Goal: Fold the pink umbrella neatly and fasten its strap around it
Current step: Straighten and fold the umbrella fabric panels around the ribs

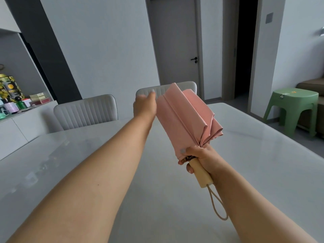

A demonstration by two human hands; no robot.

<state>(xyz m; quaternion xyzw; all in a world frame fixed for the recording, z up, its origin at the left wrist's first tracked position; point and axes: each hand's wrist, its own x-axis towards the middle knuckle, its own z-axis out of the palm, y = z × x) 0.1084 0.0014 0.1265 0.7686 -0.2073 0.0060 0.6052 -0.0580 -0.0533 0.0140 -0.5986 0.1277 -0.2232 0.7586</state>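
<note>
The pink umbrella [185, 118] is collapsed, its canopy in loose pleats pointing up and away from me above the table. My right hand [199, 156] grips it at the base of the canopy, just above the pale wooden handle [199, 174], from which a beige cord loop [217, 204] hangs. My left hand [144, 106] is stretched out against the canopy's far left edge, fingers curled at the fabric; whether it pinches the cloth is blurred. A small grey tab shows on the fabric near my right thumb. The strap itself is hidden.
A glossy white table [87, 163] lies under both arms. Two grey padded chairs [85, 112] stand at its far side. A sideboard with tins and jars [12, 95] is at the left, a green plastic stool [292, 109] at the right, a closed door behind.
</note>
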